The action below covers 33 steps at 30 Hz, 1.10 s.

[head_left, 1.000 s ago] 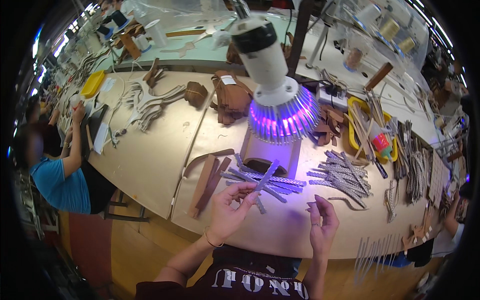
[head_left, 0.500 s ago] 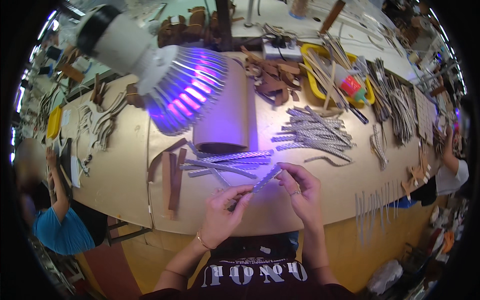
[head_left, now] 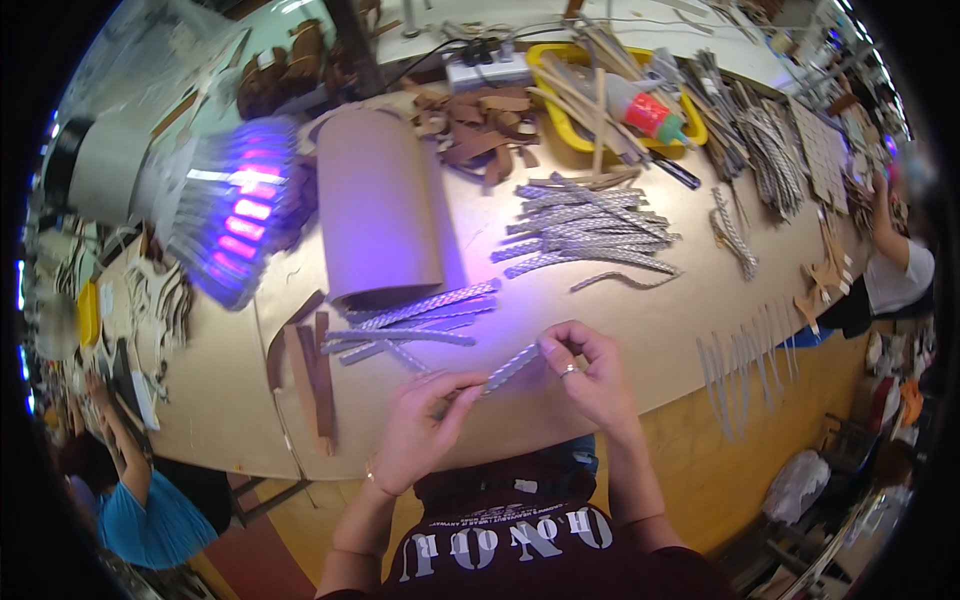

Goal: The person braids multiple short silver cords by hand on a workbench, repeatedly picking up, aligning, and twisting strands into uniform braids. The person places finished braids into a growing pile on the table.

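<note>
Between my hands a short grey braided strip [head_left: 512,368] is held at a slant, over the near edge of the table. My left hand [head_left: 420,420] pinches its lower end, and my right hand [head_left: 588,378], with a ring on one finger, grips the upper end. Just beyond lie several loose braided strips [head_left: 415,338], crossing one another in violet light. Farther back and to the right is a larger pile of braided strips [head_left: 595,235].
A lamp with a finned head [head_left: 235,215] glows violet at left. Beside it stands a brown cylinder [head_left: 378,205]. Brown strips [head_left: 315,385] lie at the near left. A yellow basket [head_left: 562,128] holds sticks and a bottle. Co-workers sit at both sides.
My view has shifted, so the lamp and cylinder appear farther left. Both hands keep hold of the braided strip, which now lies at a slightly flatter slant.
</note>
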Each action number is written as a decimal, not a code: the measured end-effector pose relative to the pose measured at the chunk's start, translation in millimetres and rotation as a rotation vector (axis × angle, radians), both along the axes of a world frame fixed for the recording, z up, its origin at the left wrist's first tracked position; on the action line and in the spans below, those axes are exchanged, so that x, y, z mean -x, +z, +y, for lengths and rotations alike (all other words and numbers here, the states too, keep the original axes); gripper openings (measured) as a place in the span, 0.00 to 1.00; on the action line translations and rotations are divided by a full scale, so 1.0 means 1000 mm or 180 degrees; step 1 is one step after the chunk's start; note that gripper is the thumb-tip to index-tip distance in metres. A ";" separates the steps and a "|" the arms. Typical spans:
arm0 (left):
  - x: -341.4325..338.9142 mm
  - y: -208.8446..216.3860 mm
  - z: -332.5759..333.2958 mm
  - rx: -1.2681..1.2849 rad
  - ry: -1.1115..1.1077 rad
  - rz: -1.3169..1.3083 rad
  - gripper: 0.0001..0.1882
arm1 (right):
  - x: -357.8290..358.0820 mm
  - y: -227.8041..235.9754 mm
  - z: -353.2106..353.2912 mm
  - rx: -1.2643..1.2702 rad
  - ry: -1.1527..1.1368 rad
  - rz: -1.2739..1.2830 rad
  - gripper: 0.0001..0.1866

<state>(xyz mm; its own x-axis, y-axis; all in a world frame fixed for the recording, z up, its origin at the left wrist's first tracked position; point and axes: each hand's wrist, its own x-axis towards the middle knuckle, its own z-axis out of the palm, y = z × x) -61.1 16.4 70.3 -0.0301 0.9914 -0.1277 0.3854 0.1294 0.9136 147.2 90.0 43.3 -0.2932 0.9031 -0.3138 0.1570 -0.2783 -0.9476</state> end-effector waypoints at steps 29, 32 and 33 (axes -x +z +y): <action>-0.058 -0.036 0.055 -0.1470 -0.0622 0.1665 0.10 | -0.173 -0.001 -0.034 -0.0038 -0.1823 -0.4107 0.18; -0.060 -0.044 0.092 -0.1700 -0.0363 0.1727 0.10 | -0.172 0.007 -0.028 -0.0008 -0.1500 -0.4495 0.18; -0.060 -0.046 0.104 -0.1738 -0.0291 0.1745 0.10 | -0.171 0.009 -0.026 -0.0012 -0.1393 -0.4544 0.17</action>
<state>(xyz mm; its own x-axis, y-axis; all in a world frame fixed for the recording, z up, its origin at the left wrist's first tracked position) -0.9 120.6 24.0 0.1369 0.9111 0.3887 0.7879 -0.3379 0.5147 318.2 63.6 52.1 0.5385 0.8375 -0.0930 0.8353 -0.5451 -0.0717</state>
